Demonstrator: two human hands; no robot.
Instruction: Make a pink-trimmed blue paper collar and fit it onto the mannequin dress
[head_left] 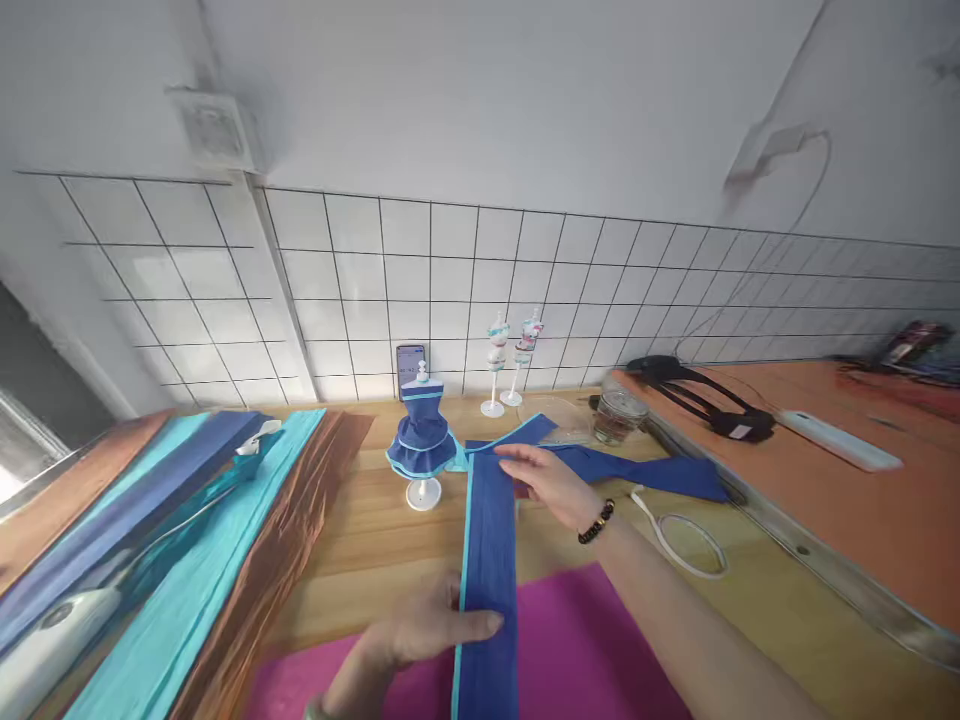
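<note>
Blue crepe strip, pinned flat under left hand fingers, right hand fingers spread atop its far end; uneven pull could tear it.

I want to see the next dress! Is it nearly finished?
One blue dress already sits finished on its little stand. The next is only a flat blue crepe strip: the left hand presses its near end, the right hand smooths the far end. Two small mannequins stand bare.

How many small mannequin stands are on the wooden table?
3. One wearing a blue dress stands left of the blue strip. Two small white ones stand by the tiled wall. Others may be hidden.
</note>
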